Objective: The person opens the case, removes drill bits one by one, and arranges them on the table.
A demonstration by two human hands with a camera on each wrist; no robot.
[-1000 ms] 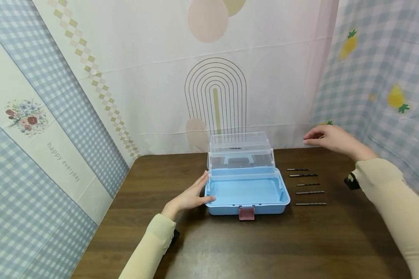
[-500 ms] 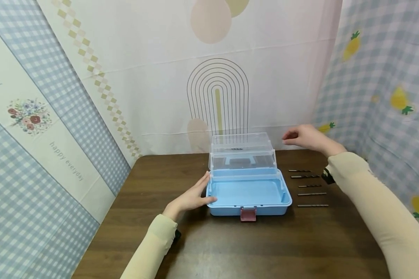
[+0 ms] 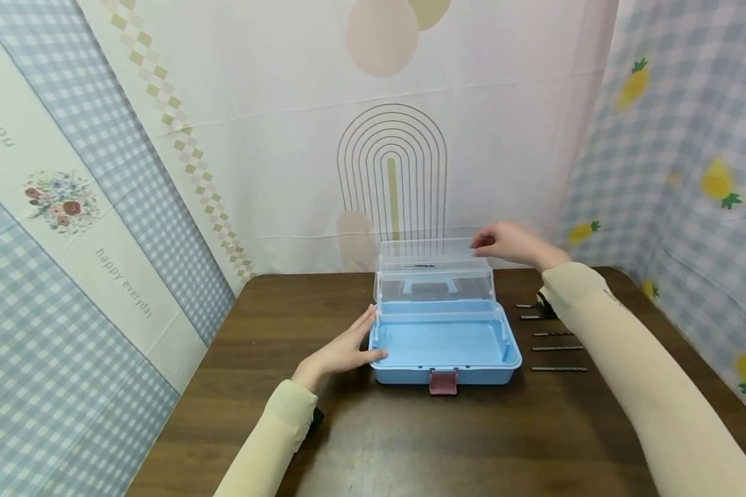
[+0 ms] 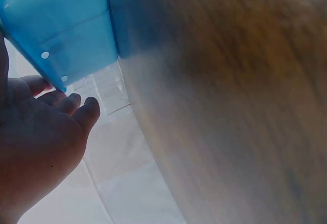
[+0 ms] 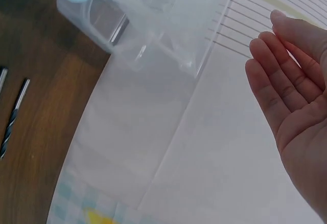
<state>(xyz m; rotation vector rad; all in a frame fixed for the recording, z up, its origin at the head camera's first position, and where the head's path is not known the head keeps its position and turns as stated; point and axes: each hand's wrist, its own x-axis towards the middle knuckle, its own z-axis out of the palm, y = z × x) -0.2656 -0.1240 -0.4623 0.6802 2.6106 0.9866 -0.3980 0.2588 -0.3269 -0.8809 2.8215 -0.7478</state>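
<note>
A light blue toolbox [image 3: 404, 377] with a pink latch [image 3: 443, 383] stands with its clear lid and trays [image 3: 390, 264] raised at the back. One drill bit [image 3: 419, 266] lies in the upper clear tray. My left hand [image 3: 338, 352] rests on the box's left side, thumb over the rim and fingers along the outer wall; in the left wrist view the blue wall [image 4: 66, 24] meets the fingertips. At the top right of the raised lid is my right hand [image 3: 512, 241], its fingers lightly bent with nothing between them, as the right wrist view shows.
Several drill bits [image 3: 559, 369] lie in a column on the brown table [image 3: 373, 442] right of the box, some partly covered by the right arm. A patterned cloth [image 3: 292, 172] hangs close behind the box, and a checked cloth [image 3: 677, 207] hangs at the right.
My right hand has swung left from beyond the drill bits to the right end of the raised lid. The left hand stays on the box, and the drill bits have not moved.
</note>
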